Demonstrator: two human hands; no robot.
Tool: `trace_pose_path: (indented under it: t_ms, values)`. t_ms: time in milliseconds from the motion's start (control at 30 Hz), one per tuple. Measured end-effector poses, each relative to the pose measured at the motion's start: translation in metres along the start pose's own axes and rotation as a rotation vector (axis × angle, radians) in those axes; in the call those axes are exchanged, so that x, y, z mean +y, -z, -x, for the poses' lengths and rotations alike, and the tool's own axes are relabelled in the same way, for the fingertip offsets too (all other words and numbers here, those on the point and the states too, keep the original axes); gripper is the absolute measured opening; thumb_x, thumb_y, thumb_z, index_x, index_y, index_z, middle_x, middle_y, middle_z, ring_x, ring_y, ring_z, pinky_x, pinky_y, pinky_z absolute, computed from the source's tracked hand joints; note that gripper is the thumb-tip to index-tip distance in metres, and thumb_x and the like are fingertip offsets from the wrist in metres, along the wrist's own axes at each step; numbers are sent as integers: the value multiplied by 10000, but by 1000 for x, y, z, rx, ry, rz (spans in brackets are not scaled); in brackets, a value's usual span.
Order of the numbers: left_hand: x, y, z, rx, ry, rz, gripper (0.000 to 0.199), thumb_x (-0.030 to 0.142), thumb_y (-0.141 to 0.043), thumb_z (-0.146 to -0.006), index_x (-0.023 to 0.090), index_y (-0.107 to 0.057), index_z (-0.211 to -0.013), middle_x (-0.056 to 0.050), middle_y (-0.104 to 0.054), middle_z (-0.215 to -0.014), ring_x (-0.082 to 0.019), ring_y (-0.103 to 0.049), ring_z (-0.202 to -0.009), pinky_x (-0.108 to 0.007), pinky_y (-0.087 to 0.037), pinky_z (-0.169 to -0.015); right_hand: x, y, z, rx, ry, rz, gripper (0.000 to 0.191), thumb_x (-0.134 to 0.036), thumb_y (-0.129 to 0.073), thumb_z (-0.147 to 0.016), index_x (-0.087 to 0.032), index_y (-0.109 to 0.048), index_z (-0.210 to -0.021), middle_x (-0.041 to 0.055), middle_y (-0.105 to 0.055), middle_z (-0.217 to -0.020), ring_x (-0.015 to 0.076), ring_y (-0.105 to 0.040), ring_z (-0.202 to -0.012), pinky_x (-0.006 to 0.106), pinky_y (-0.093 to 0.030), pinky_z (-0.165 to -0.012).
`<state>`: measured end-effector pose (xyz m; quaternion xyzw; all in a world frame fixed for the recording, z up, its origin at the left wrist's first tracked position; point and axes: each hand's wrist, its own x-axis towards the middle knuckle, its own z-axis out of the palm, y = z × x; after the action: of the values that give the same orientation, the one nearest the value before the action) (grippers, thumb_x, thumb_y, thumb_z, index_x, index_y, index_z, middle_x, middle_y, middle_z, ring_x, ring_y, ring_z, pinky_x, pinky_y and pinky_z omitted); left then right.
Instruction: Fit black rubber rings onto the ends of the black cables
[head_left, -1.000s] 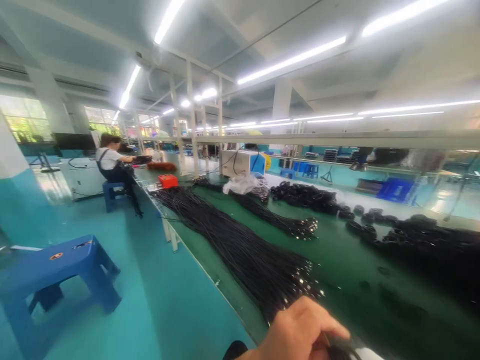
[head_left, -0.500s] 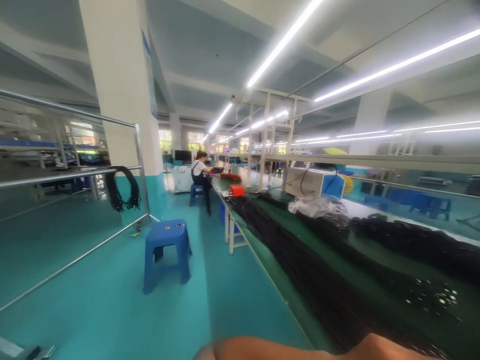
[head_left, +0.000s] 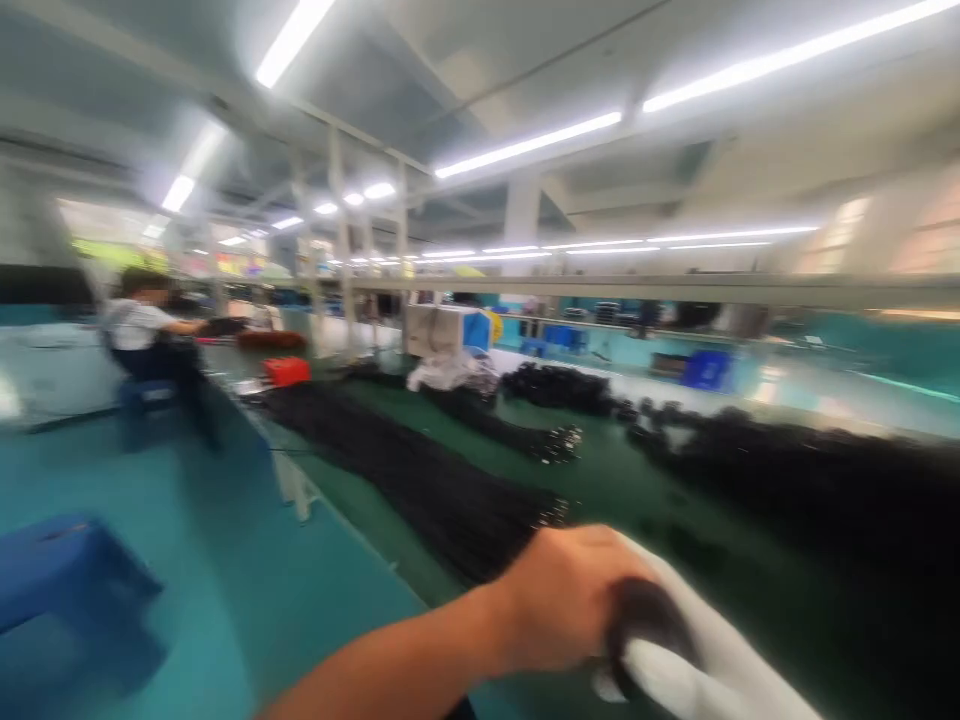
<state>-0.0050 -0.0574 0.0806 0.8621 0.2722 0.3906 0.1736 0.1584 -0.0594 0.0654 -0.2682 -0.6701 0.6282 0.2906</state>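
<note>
My left hand point(head_left: 566, 595), bare, reaches in from the bottom with its fingers curled at a dark ring-shaped thing point(head_left: 651, 622). My right hand point(head_left: 705, 650), in what looks like a white glove, closes on the same thing from the right, a white finger lying across its front. Motion blur hides what kind of thing it is. Both hands are above the near part of a green-topped table point(head_left: 600, 500). Just beyond them lies a long bundle of black cables point(head_left: 420, 480) with small shiny ends.
A second black cable bundle point(head_left: 510, 430) and a dark heap point(head_left: 795, 480) lie on the table. Farther back are a clear plastic bag point(head_left: 450, 374), a white-and-blue box point(head_left: 442, 330) and a red box point(head_left: 286, 372). A blue stool point(head_left: 67, 590) stands left; a co-worker point(head_left: 150, 340) sits beyond.
My view has swung right, so the stool and co-worker sit farther left. My left hand has come fully into view, and the white-gloved right hand and dark ring-shaped thing now show.
</note>
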Motion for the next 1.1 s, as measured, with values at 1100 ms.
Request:
trace_pose_path:
  t_ms: [1100]
  values:
    - [-67,-41,-34,-22,858,485,102,135,-545,-670,181,-489,-742,49,-547,-559,-91,-518,-432,-192,-424,-402,52,42,-29,129,-77,-480,336,-343,-681,-731,-92,-639,-951,104,-619,-849,198,-610,-785,361,-542,-653]
